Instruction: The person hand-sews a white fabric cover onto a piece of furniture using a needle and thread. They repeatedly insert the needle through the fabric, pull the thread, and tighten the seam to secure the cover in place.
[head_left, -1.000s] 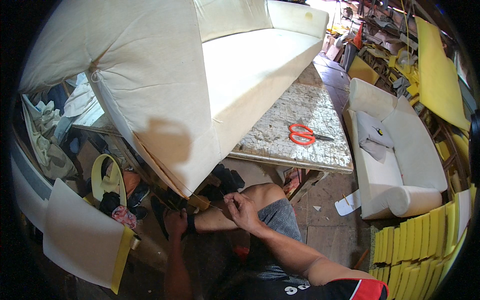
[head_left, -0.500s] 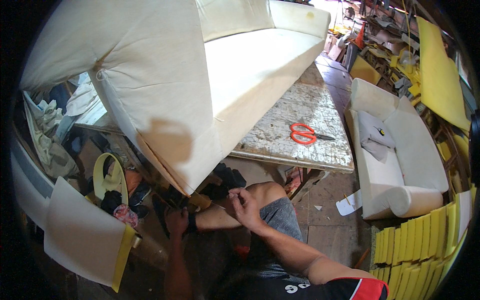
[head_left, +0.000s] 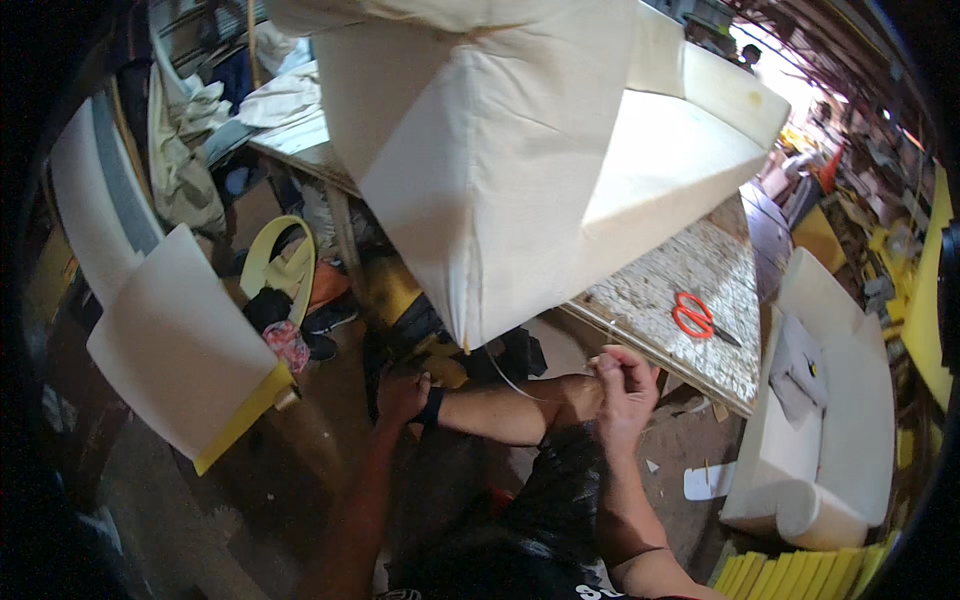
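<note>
Cream fabric-covered sofa (head_left: 530,150) rests on a worn, paint-flaked wooden table (head_left: 700,268), its near lower corner jutting past the table's edge. From that corner I see a thin pale thread (head_left: 505,379) curving down and to the right, toward my right hand (head_left: 625,388). That hand is raised beside the table, thumb and fingertips closed in a pinch; I can't make out what lies between them. My left hand (head_left: 403,396) is down by the shin, beside a dark ankle band (head_left: 430,405); its grip I cannot tell. Red-handled scissors (head_left: 712,330) lie on the table, near the edge above my right hand.
</note>
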